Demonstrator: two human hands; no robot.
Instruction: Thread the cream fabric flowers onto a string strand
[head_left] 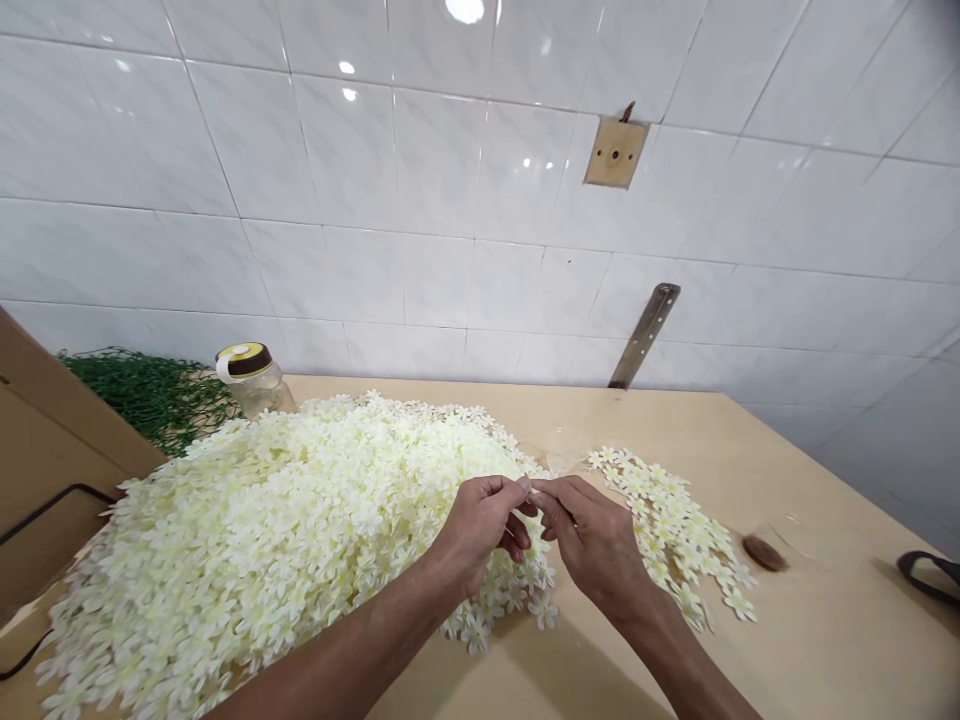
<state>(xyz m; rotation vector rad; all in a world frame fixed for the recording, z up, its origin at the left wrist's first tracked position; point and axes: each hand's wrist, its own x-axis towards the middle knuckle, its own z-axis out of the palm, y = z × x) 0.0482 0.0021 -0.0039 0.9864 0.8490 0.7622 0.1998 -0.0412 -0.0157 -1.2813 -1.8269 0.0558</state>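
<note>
Progress: you have two lots of flowers out — a big heap [300,510] on your left and a much smaller scatter [664,505] on your right. Most of them lie in the heap. Can't tell which lot is handled and which is waiting; no count possible.

Pose: your forearms come in from the bottom edge and angle inward. Left hand [480,525] and right hand [600,535] meet fingertip to fingertip above the table [847,600], left one in front of the heap's right edge, right one just beside the scatter. Each grip has thumb and forefinger pressed together, left's other fingers loosely curled. Whatever sits between the tips is too small to make out — can't say what's pinched. Bottle [259,390] and green mesh [154,400] stay behind the heap, brown disc [765,552] right of the scatter.
</note>
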